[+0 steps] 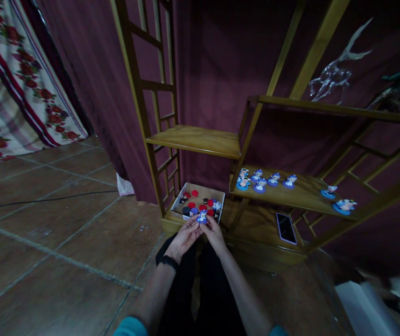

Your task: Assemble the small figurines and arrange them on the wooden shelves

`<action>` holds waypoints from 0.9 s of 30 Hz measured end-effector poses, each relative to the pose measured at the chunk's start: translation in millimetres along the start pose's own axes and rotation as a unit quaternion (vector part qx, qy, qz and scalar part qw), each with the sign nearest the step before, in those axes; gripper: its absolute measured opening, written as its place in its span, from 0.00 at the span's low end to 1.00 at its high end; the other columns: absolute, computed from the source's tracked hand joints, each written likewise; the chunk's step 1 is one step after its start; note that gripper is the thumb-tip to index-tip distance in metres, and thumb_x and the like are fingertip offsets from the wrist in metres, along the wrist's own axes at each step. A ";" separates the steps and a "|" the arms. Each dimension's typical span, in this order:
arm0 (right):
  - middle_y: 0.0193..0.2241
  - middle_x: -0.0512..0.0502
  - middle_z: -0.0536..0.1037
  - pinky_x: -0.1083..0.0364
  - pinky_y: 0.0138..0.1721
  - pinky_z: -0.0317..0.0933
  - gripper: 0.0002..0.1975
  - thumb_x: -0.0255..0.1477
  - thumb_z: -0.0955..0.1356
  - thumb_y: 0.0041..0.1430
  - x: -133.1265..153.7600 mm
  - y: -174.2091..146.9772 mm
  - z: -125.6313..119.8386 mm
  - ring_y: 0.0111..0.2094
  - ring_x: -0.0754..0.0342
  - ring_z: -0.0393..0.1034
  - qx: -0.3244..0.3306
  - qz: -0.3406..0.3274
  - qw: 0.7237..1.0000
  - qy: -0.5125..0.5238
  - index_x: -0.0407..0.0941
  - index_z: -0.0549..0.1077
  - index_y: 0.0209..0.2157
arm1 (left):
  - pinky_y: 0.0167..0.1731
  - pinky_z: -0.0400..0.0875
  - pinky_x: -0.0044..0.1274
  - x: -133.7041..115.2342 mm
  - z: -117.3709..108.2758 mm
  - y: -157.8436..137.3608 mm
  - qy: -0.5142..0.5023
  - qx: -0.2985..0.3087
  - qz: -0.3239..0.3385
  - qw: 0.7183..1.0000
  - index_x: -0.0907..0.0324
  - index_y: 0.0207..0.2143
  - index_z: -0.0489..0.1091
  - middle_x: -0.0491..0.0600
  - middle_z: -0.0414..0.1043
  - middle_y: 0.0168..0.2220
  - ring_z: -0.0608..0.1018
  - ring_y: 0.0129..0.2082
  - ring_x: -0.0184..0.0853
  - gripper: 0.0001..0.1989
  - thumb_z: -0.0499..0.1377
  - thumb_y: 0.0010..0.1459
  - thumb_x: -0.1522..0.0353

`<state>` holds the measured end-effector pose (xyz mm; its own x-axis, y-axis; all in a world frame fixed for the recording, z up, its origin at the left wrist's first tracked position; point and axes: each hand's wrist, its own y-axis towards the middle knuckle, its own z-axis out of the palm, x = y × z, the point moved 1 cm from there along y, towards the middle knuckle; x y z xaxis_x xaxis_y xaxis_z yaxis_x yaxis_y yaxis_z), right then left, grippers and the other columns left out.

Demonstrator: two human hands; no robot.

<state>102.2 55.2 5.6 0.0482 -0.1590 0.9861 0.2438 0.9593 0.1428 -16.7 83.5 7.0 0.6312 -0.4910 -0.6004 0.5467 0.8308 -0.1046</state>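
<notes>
Between the fingertips of both hands is a small purple-and-white figurine (202,216) on a round purple base, held upright above my knees. My left hand (185,238) grips it from the left, and my right hand (214,233) grips it from the right. Just beyond my fingers stands an open cardboard box (222,196) on the low wooden base. Inside it lie several red discs, dark figures and a few purple pieces. My hands partly hide the box's near edge.
Several purple figurines (259,185) and pink-and-blue figurines (243,182) stand on the wooden shelf (277,195); two more are at its right end. A phone (286,228) lies on the lower board. A clear deer ornament (332,77) stands higher up. A cable (45,203) crosses the tiled floor.
</notes>
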 end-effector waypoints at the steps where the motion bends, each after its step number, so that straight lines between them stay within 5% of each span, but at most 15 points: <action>1: 0.39 0.47 0.76 0.50 0.46 0.62 0.22 0.35 0.68 0.45 0.8 -1.3 0.8 0.41 0.50 0.70 -0.002 -0.006 1.000 -0.007 0.48 0.70 0.45 | 0.46 0.66 0.27 0.1 -0.6 -0.1 0.003 -0.003 0.005 1.000 0.58 0.50 0.63 0.52 0.72 0.44 0.76 0.41 0.32 0.24 0.58 0.50 0.79; 10: 0.40 0.48 0.76 0.50 0.47 0.62 0.20 0.35 0.67 0.47 3.1 -6.3 4.2 0.44 0.49 0.69 -0.036 -0.028 0.998 -0.033 0.49 0.71 0.44 | 0.45 0.67 0.26 0.7 -3.5 1.9 0.019 -0.015 0.033 0.999 0.58 0.46 0.65 0.50 0.73 0.42 0.76 0.41 0.32 0.23 0.60 0.47 0.80; 20: 0.43 0.47 0.75 0.49 0.48 0.61 0.19 0.36 0.67 0.48 9.0 -3.8 8.2 0.45 0.49 0.69 -0.017 -0.002 1.000 0.018 0.48 0.71 0.44 | 0.47 0.65 0.26 -3.6 17.1 -13.1 0.042 -0.010 0.079 0.996 0.56 0.43 0.65 0.47 0.72 0.41 0.74 0.42 0.31 0.20 0.59 0.47 0.80; 27: 0.38 0.47 0.76 0.50 0.45 0.62 0.18 0.35 0.68 0.46 8.4 -5.5 12.2 0.40 0.49 0.70 -0.015 0.009 1.000 0.017 0.47 0.71 0.42 | 0.43 0.66 0.24 -1.0 14.5 -12.6 0.046 -0.014 0.090 0.995 0.55 0.41 0.65 0.46 0.72 0.41 0.75 0.39 0.30 0.23 0.62 0.43 0.82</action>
<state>89.4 51.4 14.2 0.0859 -0.1507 0.9848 0.2722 0.9544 0.1224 -16.2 69.8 20.4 0.6640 -0.3089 -0.6809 0.4129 0.9107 -0.0105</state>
